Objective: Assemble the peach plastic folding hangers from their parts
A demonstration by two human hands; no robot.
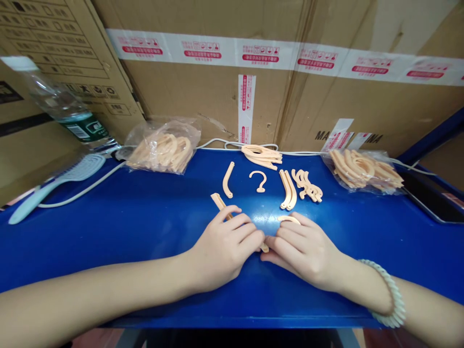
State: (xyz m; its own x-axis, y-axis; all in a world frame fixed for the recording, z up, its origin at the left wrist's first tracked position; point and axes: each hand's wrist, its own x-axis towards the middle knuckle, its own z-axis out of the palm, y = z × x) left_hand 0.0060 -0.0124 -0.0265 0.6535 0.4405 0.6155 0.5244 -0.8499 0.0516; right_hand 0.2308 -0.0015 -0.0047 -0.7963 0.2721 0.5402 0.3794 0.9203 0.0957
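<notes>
My left hand (230,241) is closed around a beige plastic hanger arm (218,201), whose far end sticks out past the fingers and whose near end shows between the hands. My right hand (304,249) pinches a beige hanger hook (289,219); only its curved top is visible above the fingers. The fingertips of both hands meet, and the joint between the two pieces is hidden. Beyond them lie a single curved arm (227,181), a loose question-mark hook (258,181), a pair of arms (287,191) side by side and several small hooks (307,185) in a cluster.
Bagged beige parts (163,151) stand at the back left, another bag (364,169) at the back right. Between them is a stack of curved pieces (261,155) near a white cable (213,143). A hairbrush (68,176), a tilted bottle (78,118), a phone (431,195) and cardboard boxes (203,92) border the blue table (145,227).
</notes>
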